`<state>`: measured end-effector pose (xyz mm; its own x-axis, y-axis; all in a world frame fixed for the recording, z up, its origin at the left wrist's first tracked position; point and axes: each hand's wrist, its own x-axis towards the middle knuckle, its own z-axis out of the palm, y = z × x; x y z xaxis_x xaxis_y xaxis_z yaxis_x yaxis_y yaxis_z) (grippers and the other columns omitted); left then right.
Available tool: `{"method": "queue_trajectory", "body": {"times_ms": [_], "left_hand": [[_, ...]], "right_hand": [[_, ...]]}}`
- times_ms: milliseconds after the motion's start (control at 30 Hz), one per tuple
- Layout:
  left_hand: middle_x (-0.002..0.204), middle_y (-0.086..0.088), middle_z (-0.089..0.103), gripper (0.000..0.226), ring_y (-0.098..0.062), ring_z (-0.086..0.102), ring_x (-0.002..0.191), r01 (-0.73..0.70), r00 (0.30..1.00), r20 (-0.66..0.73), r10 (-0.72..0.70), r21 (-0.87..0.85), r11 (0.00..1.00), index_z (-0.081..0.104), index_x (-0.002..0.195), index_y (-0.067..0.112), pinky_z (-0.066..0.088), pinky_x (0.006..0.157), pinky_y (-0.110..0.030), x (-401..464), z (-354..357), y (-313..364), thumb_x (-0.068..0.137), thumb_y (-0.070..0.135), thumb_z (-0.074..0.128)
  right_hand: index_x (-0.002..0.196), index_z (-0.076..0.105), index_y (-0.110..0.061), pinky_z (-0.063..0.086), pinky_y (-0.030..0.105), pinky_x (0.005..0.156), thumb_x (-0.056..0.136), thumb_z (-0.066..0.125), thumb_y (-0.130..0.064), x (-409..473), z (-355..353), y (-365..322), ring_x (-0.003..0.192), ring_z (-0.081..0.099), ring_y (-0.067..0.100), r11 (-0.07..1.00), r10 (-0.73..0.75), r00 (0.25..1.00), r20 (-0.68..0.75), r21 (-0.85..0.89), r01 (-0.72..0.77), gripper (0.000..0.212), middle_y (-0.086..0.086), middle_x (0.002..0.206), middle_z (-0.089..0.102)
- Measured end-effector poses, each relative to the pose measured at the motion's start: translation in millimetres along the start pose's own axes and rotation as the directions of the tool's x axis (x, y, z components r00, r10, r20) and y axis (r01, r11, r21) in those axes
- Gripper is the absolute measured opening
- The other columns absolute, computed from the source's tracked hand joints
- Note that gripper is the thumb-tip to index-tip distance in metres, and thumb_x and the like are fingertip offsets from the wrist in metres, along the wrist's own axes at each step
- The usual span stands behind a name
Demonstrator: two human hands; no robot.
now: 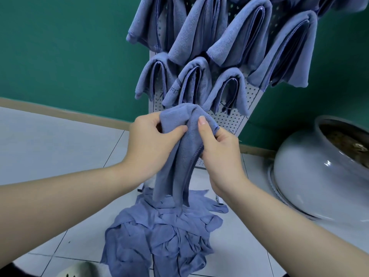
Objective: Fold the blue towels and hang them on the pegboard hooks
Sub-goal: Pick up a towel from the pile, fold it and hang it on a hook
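Head view: both hands held one folded towel [179, 148] up in front of the pegboard [225, 120], just below its lowest hung row. Left hand [151, 142] pinched the fold's left side, thumb over cloth; right hand [217, 148] gripped the right edge, fingers curled round it. Towel's tail hung down to the pile [159, 232] on the floor [60, 148]. Hung towels [229, 47] already filled several hooks, so the task was well along; this towel was not yet hooked, and the pile remained.
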<state>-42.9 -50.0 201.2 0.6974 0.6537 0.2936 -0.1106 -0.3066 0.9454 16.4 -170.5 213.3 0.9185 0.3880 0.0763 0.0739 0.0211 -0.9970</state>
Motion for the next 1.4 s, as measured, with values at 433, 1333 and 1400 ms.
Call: {"method": "queue_trajectory", "body": {"times_ms": [433,1333,1400], "left_hand": [[0.113,0.011,0.069,0.024,-0.015,0.069,0.104,-0.255,0.955,0.164,0.246,0.033,0.966,0.074,0.114,0.027,0.056,0.082,-0.034,-8.0,-5.8,5.7,0.094,0.014,0.069],[0.11,-0.007,0.079,0.041,-0.024,0.074,0.106,0.267,0.849,0.514,-0.123,-0.217,0.939,0.074,0.111,0.008,0.058,0.093,-0.039,0.7,-4.0,8.7,0.085,0.039,0.078],[0.111,-0.01,0.078,0.041,-0.028,0.074,0.106,0.3,0.837,0.529,-0.141,-0.228,0.926,0.074,0.113,0.006,0.058,0.096,-0.046,0.6,-0.7,6.4,0.082,0.032,0.08]], "right_hand": [[0.094,0.059,0.012,0.035,0.034,0.065,0.107,0.052,-0.036,-2.4,-8.2,-7.9,0.069,0.042,0.017,0.986,-0.135,0.99,0.049,-0.088,0.139,0.051,0.011,0.074,0.05],[0.123,0.066,-0.004,0.058,0.042,0.098,0.109,0.046,-0.025,7.3,-13.0,-41.6,0.111,0.072,0.027,0.978,-0.092,0.974,0.208,0.204,0.049,0.032,0.015,0.117,0.075],[0.127,0.064,0.0,0.058,0.044,0.099,0.11,0.044,-0.024,10.6,-14.3,-48.8,0.11,0.071,0.028,0.966,-0.107,0.968,0.225,0.255,0.047,0.036,0.017,0.116,0.074]]}}
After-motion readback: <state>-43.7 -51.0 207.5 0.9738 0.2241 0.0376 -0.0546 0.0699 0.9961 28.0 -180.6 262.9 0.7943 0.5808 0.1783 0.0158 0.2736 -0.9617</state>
